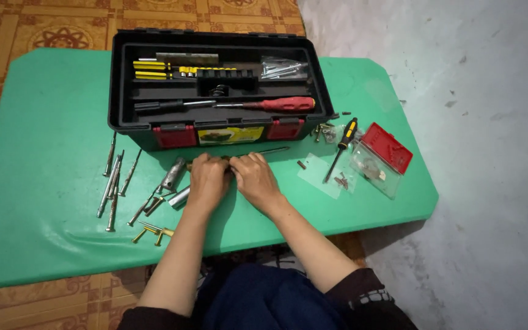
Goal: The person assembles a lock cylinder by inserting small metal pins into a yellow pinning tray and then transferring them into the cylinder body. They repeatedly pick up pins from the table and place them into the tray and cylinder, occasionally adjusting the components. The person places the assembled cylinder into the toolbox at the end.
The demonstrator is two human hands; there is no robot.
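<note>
Both hands meet at the middle of a green table [44, 122], just in front of an open black toolbox [218, 85]. Left hand [208, 180] and right hand [253, 178] lie side by side, knuckles up, fingers curled down and pinched together over a slim dark rod [273, 150] whose free end pokes out to the right, past the right hand, along the near wall of the box. What the fingers grip beneath them is hidden, though both hands look closed narrowly on it, as if steadying it from two sides. Inside the box's tray lies a red-handled screwdriver [279, 103], with yellow-and-black bits racked farther back, kept sorted in their slots. Loose hardware is spread across the tabletop within easy reach: to the left of the hands, long steel bolts [112, 186] lie roughly parallel, with two grey metal sockets [174, 183] just beside the left hand and a few brass-coloured screws [151, 232] nearer the person. To the right, well apart from the hands, a small black-and-yellow screwdriver [340, 150] rests on clear plastic bags, next to an open red parts case [386, 146]. The person's forearms reach in from the near edge, above dark clothing.
</note>
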